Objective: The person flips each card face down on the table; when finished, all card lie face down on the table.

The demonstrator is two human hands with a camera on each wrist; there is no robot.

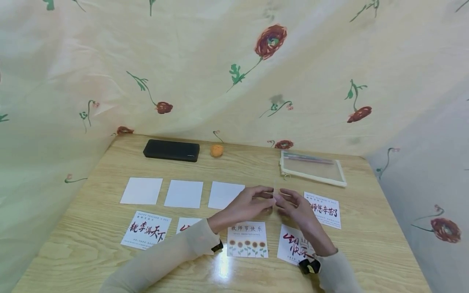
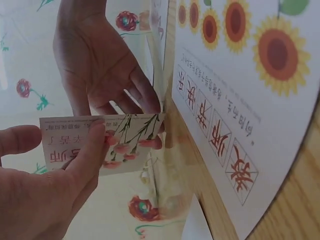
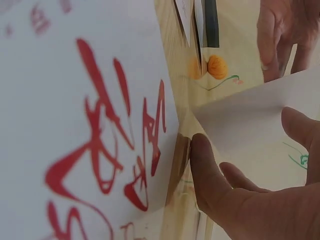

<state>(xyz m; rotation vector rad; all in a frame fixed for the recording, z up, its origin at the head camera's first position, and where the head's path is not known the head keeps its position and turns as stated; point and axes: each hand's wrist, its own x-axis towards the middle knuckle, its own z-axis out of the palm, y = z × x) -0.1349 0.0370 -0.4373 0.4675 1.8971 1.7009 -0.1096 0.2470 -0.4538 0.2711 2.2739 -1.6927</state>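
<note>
Upright between my hands, a square card (image 1: 274, 190) stands nearly edge-on in the head view. Its printed face, with pink carnations and red writing, shows in the left wrist view (image 2: 134, 142); the right wrist view shows its blank back (image 3: 250, 117). My left hand (image 1: 243, 205) holds it from the left, fingers across the printed face and thumb by the edge. From the right my right hand (image 1: 296, 207) holds it, thumb on the blank back, other fingers by the lower edge. A sunflower card (image 1: 247, 239) and a red-lettered card (image 1: 291, 244) lie below the hands.
Three blank-side-up cards (image 1: 141, 191) form a row left of the hands. More printed cards lie at front left (image 1: 145, 230) and right (image 1: 324, 209). Along the back are a black case (image 1: 171, 150), an orange ball-like object (image 1: 216, 151) and a clear zip pouch (image 1: 311, 165). Flowered cloth surrounds the table.
</note>
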